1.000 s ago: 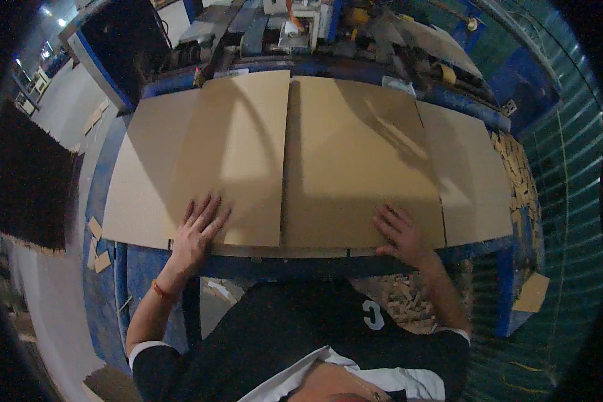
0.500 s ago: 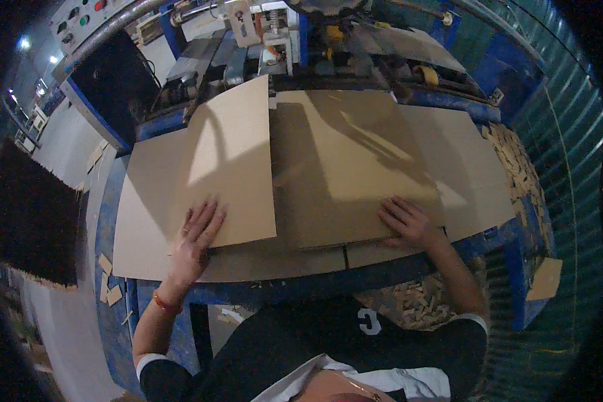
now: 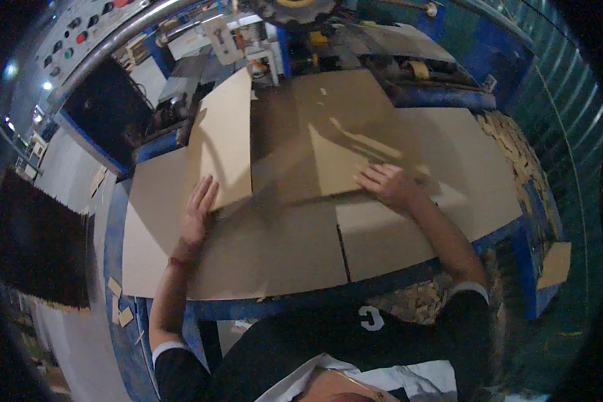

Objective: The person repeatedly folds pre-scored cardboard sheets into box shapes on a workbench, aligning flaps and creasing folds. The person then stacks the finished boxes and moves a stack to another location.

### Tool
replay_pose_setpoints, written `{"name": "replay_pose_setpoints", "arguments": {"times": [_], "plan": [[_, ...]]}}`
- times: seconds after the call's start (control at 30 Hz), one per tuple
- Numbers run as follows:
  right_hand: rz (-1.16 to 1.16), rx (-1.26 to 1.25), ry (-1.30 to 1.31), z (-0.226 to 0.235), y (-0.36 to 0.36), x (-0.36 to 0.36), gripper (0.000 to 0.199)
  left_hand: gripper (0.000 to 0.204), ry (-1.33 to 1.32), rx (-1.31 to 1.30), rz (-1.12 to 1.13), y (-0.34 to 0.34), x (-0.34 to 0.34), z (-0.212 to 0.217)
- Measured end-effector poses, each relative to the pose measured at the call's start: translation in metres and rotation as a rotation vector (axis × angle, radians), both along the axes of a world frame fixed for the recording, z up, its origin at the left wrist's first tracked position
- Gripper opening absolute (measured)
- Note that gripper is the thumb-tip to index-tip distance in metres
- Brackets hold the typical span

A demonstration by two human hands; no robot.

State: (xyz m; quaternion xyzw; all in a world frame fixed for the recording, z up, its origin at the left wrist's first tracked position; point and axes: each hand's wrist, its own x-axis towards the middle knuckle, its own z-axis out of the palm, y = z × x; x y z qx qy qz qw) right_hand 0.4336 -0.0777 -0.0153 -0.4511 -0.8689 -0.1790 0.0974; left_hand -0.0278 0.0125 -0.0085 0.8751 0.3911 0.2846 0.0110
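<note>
A tan folded cardboard sheet lies ahead of me on a wide flat cardboard sheet [image 3: 275, 261]. Its left panel [image 3: 224, 134] stands tilted up and catches the light; its right panel [image 3: 342, 114] reaches back to the machine. My left hand [image 3: 199, 209] rests at the near left edge of the left panel, fingers stretched out and close together. On the near right part of the right panel lies my right hand [image 3: 390, 186], palm down with fingers extended. Neither hand is wrapped round anything. A dark slot runs through the flat sheet near its front edge.
A blue machine frame [image 3: 445, 99] with rollers and a dark wheel [image 3: 298, 12] stands across the far side. A control panel [image 3: 80, 37] is at upper left. Cardboard scraps [image 3: 512, 144] pile up on the right, beside a green corrugated wall [image 3: 573, 127].
Both hands have pushed forward, away from me, and the folded sheet has slid with them toward the machine. More of the flat sheet beneath shows, and the left panel tilts more steeply.
</note>
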Motion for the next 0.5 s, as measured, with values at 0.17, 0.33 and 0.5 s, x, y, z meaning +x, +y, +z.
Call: {"name": "replay_pose_setpoints", "arguments": {"times": [0.17,0.33,0.5], "plan": [[-0.244,0.034,0.045,-0.026,0.061,0.011,0.048,0.054,0.074,0.156,0.002,0.053,0.035,-0.001],[-0.692,0.047,0.157,-0.009,0.014,0.013,0.056,0.062,0.117,0.184,0.315,0.026,0.011,0.009],[-0.954,0.225,0.741,0.001,-0.087,0.062,0.059,0.073,-0.46,-0.074,0.537,-0.057,-0.091,-0.02]]}}
